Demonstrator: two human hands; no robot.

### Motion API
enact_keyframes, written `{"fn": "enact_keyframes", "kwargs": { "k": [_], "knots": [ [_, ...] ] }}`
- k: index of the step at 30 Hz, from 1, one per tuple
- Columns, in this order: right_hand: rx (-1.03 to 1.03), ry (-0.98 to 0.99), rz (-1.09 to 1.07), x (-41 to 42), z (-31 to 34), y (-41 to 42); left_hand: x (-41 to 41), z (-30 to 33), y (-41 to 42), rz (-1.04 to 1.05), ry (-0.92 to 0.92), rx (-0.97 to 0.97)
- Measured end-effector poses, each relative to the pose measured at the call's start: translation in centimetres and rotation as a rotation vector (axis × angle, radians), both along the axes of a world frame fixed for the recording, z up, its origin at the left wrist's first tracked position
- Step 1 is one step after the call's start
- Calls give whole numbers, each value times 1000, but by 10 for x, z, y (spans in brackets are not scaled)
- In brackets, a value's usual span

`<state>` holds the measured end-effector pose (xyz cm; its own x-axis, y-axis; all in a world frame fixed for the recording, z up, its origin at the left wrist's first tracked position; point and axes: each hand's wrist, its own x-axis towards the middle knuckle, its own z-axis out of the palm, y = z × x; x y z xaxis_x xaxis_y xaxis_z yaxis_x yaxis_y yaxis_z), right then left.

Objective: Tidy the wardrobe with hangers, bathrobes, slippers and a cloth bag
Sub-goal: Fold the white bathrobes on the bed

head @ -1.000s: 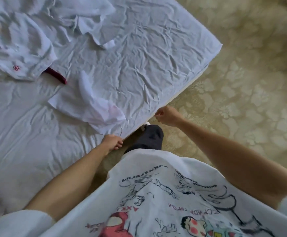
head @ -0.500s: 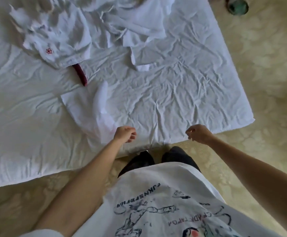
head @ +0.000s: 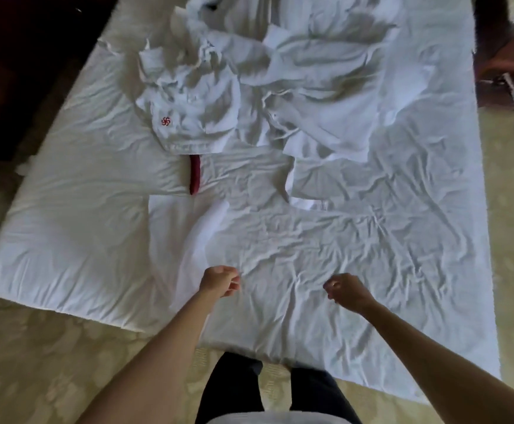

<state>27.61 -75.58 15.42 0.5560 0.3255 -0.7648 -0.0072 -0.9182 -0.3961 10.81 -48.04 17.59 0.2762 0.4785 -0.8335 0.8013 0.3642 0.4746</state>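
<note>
**White on white: bathrobes tangled on the bed**

White cotton covers nearly everything here. The left hand [head: 220, 281] and right hand [head: 346, 290] hover at about 6 o'clock over the bed [head: 66, 240], fingers loosely curled, holding nothing that I can make out; the left hangs just over the near edge of a flat cloth bag [head: 185, 234].

The bathrobes [head: 249, 87] lie crumpled at 12 o'clock, well apart from both hands. A red logo [head: 166, 121] marks one at 11 o'clock, and a dark red strip [head: 195, 174] sticks out below it.

The likely trouble: the robes overlap, so pulling one could drag the other, or a loose belt, off the far side. White cloth on a white sheet also makes an edge easy to misjudge.

Count: two hands, one bag, one red strip, and seemingly two robes, though the heap hides where one ends. No hangers or slippers show.
</note>
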Motion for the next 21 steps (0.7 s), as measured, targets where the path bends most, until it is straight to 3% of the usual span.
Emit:
{"fn": "enact_keyframes", "kwargs": {
  "k": [8, 12, 17, 21],
  "knots": [
    [98, -65, 50, 94, -44, 136, 92, -57, 107, 96, -10, 75],
    [80, -129, 121, 129, -87, 234, 138, -105, 190, -9, 78, 277],
    [118, -474, 303, 178, -141, 377, 198, -162, 307, -112, 103, 590],
    [214, -776, 522, 210, -189, 479, 236, -208, 389, 50, 76, 644]
  ]
}}
